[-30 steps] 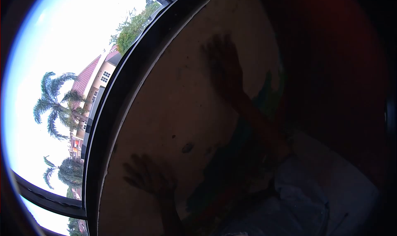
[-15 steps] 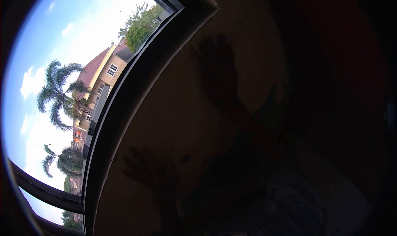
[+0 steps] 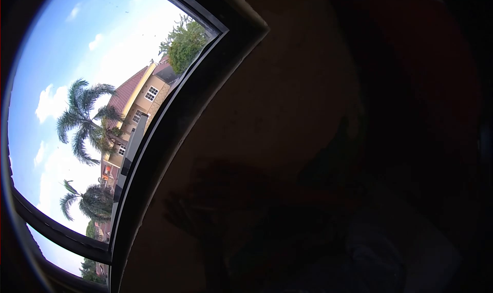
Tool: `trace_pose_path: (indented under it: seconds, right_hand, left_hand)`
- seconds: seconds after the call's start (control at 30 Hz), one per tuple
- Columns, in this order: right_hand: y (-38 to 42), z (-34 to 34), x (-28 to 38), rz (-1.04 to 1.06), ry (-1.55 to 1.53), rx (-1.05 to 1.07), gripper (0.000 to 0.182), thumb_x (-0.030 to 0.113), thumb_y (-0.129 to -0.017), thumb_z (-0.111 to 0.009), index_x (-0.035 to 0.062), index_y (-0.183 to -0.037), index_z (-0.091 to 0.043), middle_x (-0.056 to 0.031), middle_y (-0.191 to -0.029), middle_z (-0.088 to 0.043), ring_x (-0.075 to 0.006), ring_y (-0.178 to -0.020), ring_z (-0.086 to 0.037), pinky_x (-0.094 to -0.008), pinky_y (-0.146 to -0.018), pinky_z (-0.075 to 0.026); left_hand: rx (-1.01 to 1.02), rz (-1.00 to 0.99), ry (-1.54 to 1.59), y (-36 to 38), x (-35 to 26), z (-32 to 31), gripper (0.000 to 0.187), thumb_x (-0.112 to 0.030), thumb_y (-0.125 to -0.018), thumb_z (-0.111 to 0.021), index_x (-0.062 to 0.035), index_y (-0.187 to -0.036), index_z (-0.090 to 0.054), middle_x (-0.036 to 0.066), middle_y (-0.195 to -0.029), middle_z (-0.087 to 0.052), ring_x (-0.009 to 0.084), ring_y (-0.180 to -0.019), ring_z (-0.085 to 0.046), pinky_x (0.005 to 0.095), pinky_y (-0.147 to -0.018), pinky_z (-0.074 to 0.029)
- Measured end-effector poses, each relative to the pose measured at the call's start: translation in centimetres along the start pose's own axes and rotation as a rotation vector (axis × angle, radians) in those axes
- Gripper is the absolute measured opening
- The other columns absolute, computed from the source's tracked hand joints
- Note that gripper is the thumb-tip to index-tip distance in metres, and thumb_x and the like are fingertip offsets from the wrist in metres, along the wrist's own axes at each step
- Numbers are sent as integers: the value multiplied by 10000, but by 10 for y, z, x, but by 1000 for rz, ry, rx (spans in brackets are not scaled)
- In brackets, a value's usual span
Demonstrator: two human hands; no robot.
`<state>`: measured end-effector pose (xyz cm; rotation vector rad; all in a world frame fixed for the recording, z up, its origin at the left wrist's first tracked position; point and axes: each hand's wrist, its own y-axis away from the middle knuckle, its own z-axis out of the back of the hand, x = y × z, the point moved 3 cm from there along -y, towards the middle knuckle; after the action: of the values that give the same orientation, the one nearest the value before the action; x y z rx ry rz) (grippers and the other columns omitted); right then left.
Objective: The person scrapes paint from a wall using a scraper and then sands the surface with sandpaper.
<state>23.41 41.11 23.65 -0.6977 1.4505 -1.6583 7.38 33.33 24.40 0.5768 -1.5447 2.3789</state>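
Note:
Deep shadow covers both of my hands. My left hand (image 3: 187, 216) is low in the view, its dim fingers apart and pointing to the upper left, with the forearm running down to the bottom edge. Just above it, my right hand (image 3: 226, 182) is a dark, smeared shape, its forearm coming in from the right. The two hands overlap or lie very close together in this view. No object shows in my left hand; the fingers of my right hand are too dark and blurred to make out. Behind them is a dim brown surface (image 3: 287, 87).
A dark window frame (image 3: 169, 123) slants across the left side. Through it show palm trees (image 3: 84, 121), a house (image 3: 138, 100) with a reddish roof, and bright sky. Dark green cloth (image 3: 331, 154) and greyish cloth (image 3: 375, 252) lie in shadow at the right.
My right hand has come down from the upper middle, where its fingers were spread, to close beside my left hand. The outside view has shifted slightly right and down.

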Motion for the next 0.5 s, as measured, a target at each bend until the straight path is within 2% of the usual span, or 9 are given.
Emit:
trace_pose_path:
  seconds: [0.03,0.1,0.13,0.27,0.3,0.37,0.4,0.47,0.5]
  right_hand:
    - [8,10,-18,14,74,8,339,178,-938,-430,62,-1249,-497,-145,-1241,-502,-235,-1192,-453,-345,-956,-410]
    - [16,25,-53,-123,234,-15,341,186,-939,-429,61,-1250,-492,-147,-1231,-507,-230,-1177,-468,-338,-939,-432]
    - [20,19,-54,-233,264,-40,341,183,-934,-429,72,-1249,-496,-145,-1250,-492,-237,-1199,-442,-363,-965,-395]
    - [46,4,-66,-666,385,-110,344,171,-914,-427,120,-1244,-510,-136,-1326,-435,-267,-1287,-337,-465,-1071,-249]
    - [45,-1,-46,-617,339,-91,341,170,-913,-427,116,-1238,-513,-136,-1321,-441,-274,-1285,-340,-460,-1073,-248]
    - [45,-18,-4,-315,179,9,334,170,-911,-428,107,-1226,-520,-135,-1310,-453,-287,-1280,-346,-451,-1077,-246]
    - [50,-9,-9,-231,173,27,331,170,-911,-428,103,-1221,-524,-135,-1304,-459,-294,-1278,-349,-446,-1079,-245]
    - [66,17,-63,-316,325,-11,325,169,-909,-429,94,-1209,-531,-135,-1293,-471,-308,-1273,-355,-437,-1084,-243]
    - [76,23,-97,-533,405,-104,323,169,-908,-430,90,-1203,-534,-135,-1287,-477,-315,-1270,-358,-432,-1086,-242]
  left_hand:
    - [-26,-1,45,1,1,1,701,-500,-887,-441,-39,-1390,-284,233,-1433,-255,414,-1338,-209,596,-1053,-146]
    - [107,-17,-71,2,-1,2,713,-508,-883,-447,-42,-1395,-273,240,-1430,-254,415,-1337,-211,598,-1051,-151]
    - [178,-20,-129,2,-1,2,720,-511,-881,-450,-44,-1398,-268,243,-1429,-253,416,-1337,-212,598,-1049,-153]
    - [132,-25,-155,3,-5,-2,699,-487,-891,-450,-54,-1403,-255,190,-1457,-225,376,-1351,-201,556,-1078,-140]
    - [128,-17,-153,1,-5,-3,703,-486,-888,-458,-54,-1404,-254,189,-1457,-228,373,-1352,-202,555,-1078,-141]
    - [121,-14,-150,4,-4,-5,710,-490,-883,-465,-55,-1404,-255,184,-1455,-235,368,-1352,-205,555,-1079,-142]
    - [115,-21,-146,7,-2,-8,712,-495,-882,-464,-56,-1403,-256,181,-1453,-239,365,-1351,-207,555,-1080,-141]
    - [134,-18,-139,10,0,-9,719,-503,-877,-469,-59,-1402,-260,180,-1447,-253,361,-1348,-216,553,-1081,-141]
    - [165,-4,-137,10,0,-8,723,-508,-874,-475,-60,-1401,-261,182,-1441,-263,360,-1346,-222,552,-1082,-142]
